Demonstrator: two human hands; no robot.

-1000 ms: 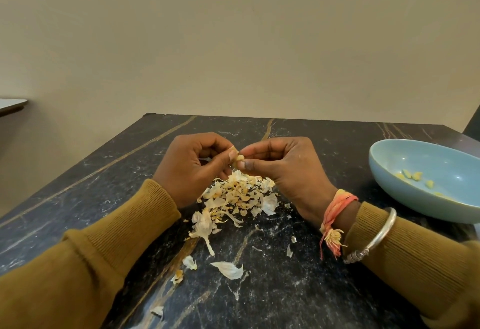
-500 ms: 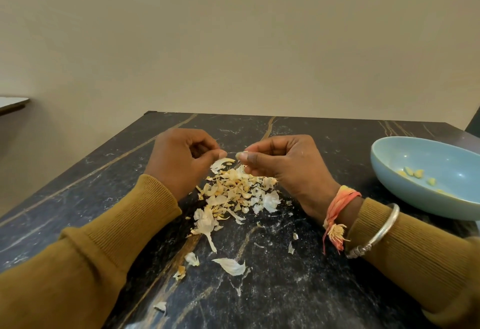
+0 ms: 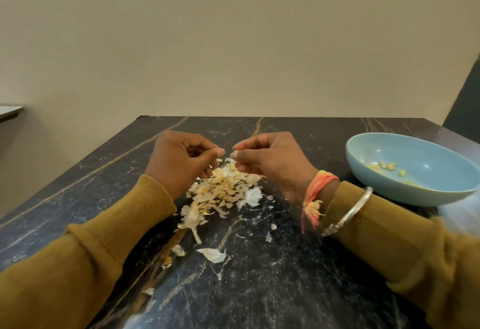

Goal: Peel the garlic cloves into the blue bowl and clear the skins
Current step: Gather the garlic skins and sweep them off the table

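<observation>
The two hands are raised a little over the dark marble table (image 3: pixel 259 289), with their fingertips near each other but apart. The right hand (image 3: pixel 270 162) has the fingers curled, and thumb and forefinger are pressed together on a small pale piece (image 3: pixel 235 154); it is too small to tell if it is a garlic clove or only skin. The left hand (image 3: pixel 181 162) is also curled, with the thumb laid against the forefinger. A yellowish flake (image 3: pixel 219 160) is just under these tips, and I cannot tell if the hand holds it.

Directly below both grips lies the heap of garlic skins (image 3: pixel 223 188), white and yellow, and some loose skins are scattered from it toward the person. The blue bowl (image 3: pixel 428 157) stands well apart from the right hand, on its outer side, beside the wrist. Inside it lie a few peeled garlic cloves (image 3: pixel 387 166), yellow, near the bottom.

The right wrist wears an orange thread band (image 3: pixel 317 185) and a silver bangle (image 3: pixel 348 211) over the mustard sleeve.
</observation>
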